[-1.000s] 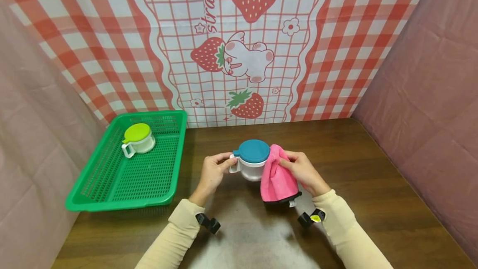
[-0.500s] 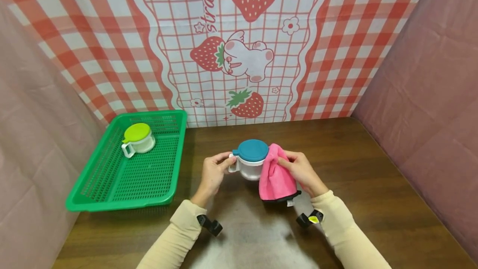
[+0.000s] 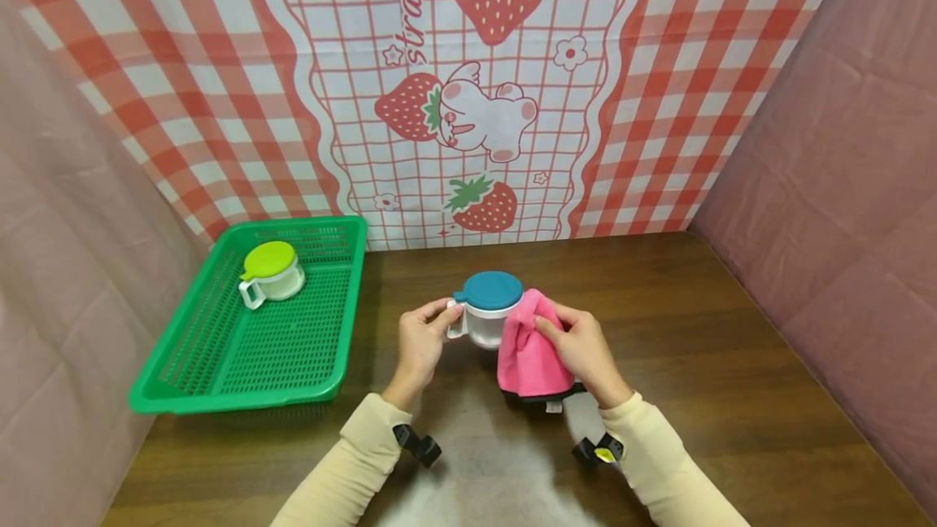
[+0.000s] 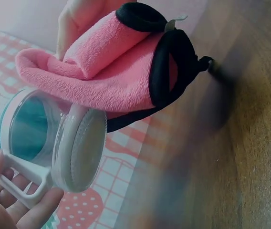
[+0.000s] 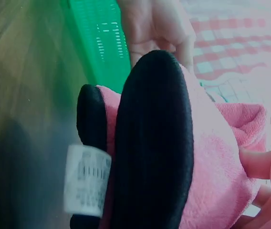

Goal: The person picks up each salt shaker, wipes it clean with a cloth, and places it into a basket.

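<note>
A clear jar [image 3: 485, 328] with a blue lid [image 3: 492, 290] and a white handle is held above the table. My left hand [image 3: 424, 341] grips it by the handle [image 4: 28, 179], thumb on one side and fingers behind. In my right hand [image 3: 582, 348] a pink cloth [image 3: 533, 360] with black edging is pinched and pressed against the jar's right side. The left wrist view shows the cloth folded over, lying along the jar's wall near its pale base [image 4: 88, 150]. A white label [image 5: 87, 180] hangs from the black edging in the right wrist view.
To the left stands a green basket [image 3: 340, 348] with perforated walls. Inside it, toward the back, sits a similar jar [image 3: 281, 283] with a lime-green lid [image 3: 269, 259]. A strawberry-print curtain [image 3: 490, 104] hangs behind the wooden table [image 3: 703, 364].
My right hand and the pink cloth have shifted a little left and down along the jar. The jar has moved slightly left, still gripped by its handle.
</note>
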Motion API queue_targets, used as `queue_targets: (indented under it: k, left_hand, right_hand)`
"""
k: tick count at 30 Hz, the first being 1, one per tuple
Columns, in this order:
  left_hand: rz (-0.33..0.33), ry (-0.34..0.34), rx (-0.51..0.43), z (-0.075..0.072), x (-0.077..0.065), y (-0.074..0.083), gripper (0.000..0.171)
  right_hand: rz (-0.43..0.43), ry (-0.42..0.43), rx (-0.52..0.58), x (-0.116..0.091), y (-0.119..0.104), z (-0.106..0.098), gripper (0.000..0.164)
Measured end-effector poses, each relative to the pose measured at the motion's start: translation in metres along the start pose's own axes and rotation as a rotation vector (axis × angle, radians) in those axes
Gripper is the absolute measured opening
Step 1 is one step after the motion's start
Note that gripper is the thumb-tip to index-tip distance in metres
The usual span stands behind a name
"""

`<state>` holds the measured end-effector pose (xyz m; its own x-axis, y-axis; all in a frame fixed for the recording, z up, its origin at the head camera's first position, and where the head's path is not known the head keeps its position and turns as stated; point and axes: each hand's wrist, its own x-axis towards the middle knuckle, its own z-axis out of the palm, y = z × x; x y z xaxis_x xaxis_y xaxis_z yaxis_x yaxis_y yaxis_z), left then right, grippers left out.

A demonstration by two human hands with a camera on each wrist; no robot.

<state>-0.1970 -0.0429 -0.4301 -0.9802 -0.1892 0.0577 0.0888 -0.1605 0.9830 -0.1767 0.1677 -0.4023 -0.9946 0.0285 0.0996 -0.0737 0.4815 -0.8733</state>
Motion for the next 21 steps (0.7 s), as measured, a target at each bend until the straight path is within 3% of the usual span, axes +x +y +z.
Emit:
queue_targets:
  k: [4, 10, 14, 21]
  left_hand:
    - [0.014, 0.036, 0.032, 0.002, -0.001, 0.000, 0.022]
    - [0.028, 0.030, 0.100, 0.002, -0.002, 0.001, 0.022]
    - [0.045, -0.005, 0.118, 0.000, -0.003, 0.004, 0.022]
    - [0.087, -0.058, 0.174, -0.001, -0.017, 0.027, 0.020]
  right_hand:
    - [-0.027, 0.045, -0.064, -0.005, -0.001, 0.003, 0.026]
    - [-0.010, 0.073, -0.049, -0.005, -0.001, 0.005, 0.029]
    - [0.012, 0.058, -0.005, -0.003, 0.001, 0.004, 0.026]
    - [0.031, -0.027, 0.110, 0.001, 0.001, -0.004, 0.022]
